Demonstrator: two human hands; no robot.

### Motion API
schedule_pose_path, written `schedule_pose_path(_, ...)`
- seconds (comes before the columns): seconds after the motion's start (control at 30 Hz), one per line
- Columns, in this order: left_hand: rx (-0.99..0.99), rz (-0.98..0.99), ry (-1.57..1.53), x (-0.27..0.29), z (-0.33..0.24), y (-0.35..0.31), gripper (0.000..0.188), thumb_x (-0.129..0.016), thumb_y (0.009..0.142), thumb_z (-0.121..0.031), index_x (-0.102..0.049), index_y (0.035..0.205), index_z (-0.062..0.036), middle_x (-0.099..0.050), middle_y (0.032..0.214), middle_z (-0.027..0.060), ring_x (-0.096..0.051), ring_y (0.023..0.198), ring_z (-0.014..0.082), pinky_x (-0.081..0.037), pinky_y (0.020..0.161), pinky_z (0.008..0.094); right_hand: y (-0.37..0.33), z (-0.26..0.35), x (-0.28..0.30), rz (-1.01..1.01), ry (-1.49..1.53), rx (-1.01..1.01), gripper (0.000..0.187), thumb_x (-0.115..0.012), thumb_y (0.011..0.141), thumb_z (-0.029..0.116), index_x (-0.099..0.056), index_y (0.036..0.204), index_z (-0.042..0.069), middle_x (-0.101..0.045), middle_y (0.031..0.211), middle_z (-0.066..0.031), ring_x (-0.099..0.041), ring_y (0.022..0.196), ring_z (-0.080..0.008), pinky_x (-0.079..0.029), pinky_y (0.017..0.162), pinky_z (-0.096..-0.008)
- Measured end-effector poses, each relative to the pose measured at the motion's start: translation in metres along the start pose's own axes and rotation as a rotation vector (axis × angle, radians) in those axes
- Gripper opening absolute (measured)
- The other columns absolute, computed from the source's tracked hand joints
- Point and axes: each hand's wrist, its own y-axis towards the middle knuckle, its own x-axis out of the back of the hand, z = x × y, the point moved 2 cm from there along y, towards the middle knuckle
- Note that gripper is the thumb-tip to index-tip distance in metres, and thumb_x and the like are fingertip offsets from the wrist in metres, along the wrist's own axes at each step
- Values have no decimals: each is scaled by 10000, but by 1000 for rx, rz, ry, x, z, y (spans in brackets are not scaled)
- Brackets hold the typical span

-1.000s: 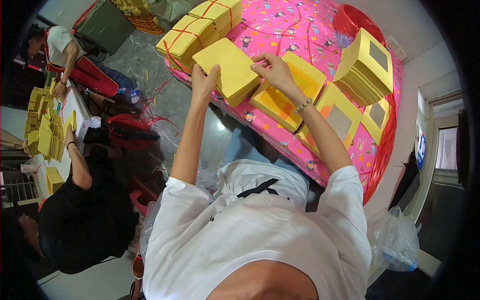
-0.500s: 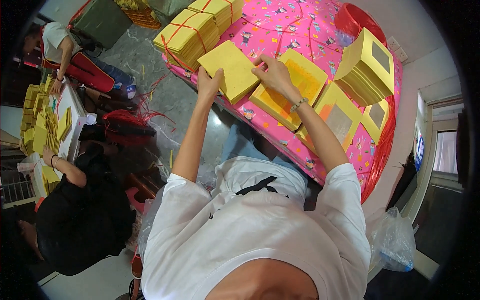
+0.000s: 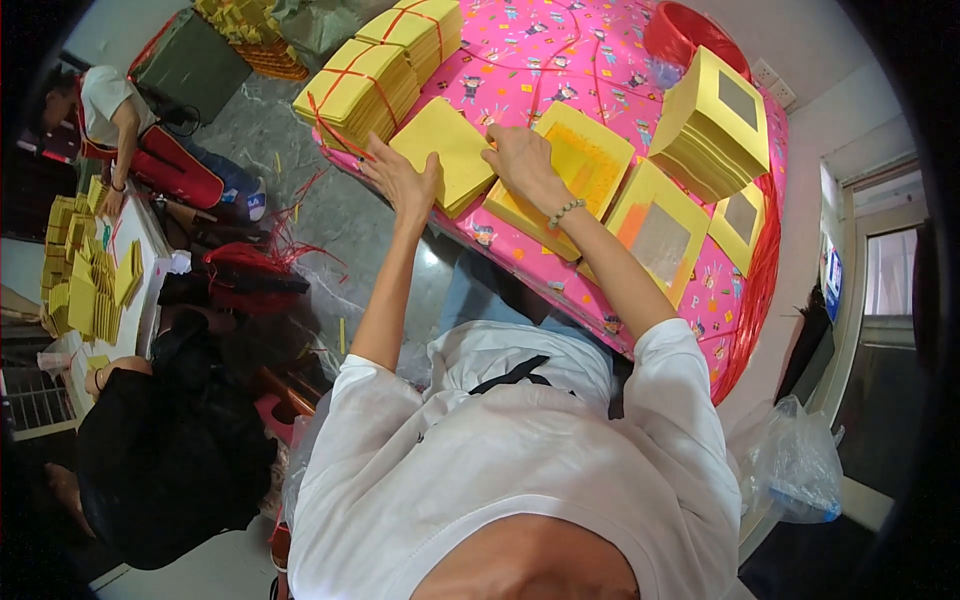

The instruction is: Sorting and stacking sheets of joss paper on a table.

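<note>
A squared stack of yellow paper sheets point(image 3: 440, 152) lies on the pink table between my hands. My left hand point(image 3: 405, 185) is open with fingers apart, at the left edge of this stack. On the stack's right edge, my right hand point(image 3: 527, 168) rests with its thumb and index finger apart; its other fingers are partly hidden. Under my right wrist lies a second yellow stack point(image 3: 590, 150) with an orange, stained-looking top. A yellow stack with a grey rectangle point(image 3: 660, 240) on its top sheet lies to the right of it.
Yellow bundles tied with red string point(image 3: 360, 95) stand at the far left of the pink tablecloth point(image 3: 510, 75). A tall yellow stack point(image 3: 710, 125) stands at the right, near a red string coil point(image 3: 690, 35). Two people work at a white table point(image 3: 150, 260) to the left.
My left hand has let go of the yellow stack and opened out at its left edge. The stack now lies lower on the table. My right hand stays by its right edge.
</note>
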Motion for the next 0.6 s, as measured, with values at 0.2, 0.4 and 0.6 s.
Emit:
schedule_pose_path(0.2,-405,198,-94,-13,-11,18,725,-632,726,-85,-362,1397,-125,-348,1391,210,-380,1222,374,-330,1005,477,-3,-7,-4,-49,121,-12,291,-682,772,294,-671,956,69,-664,790,-146,-646,782,-325,-501,690,-436)
schedule_pose_path(0.4,-410,445,-69,-36,-15,9,513,-489,887,-260,-405,1388,-187,-377,1428,130,-344,1284,356,-272,1041,488,-5,-16,-5,-64,218,-15,299,-659,810,308,-676,1008,85,-649,893,-140,-632,845,-297,-503,726,-412)
schedule_pose_path(0.6,-424,458,69,-45,-20,5,538,-444,905,-409,-411,1376,-150,-383,1420,141,-345,1276,366,-262,1031,494,-40,-37,39,-272,322,73,263,-654,836,250,-667,1023,67,-598,967,-104,-611,875,-255,-516,731,-343)
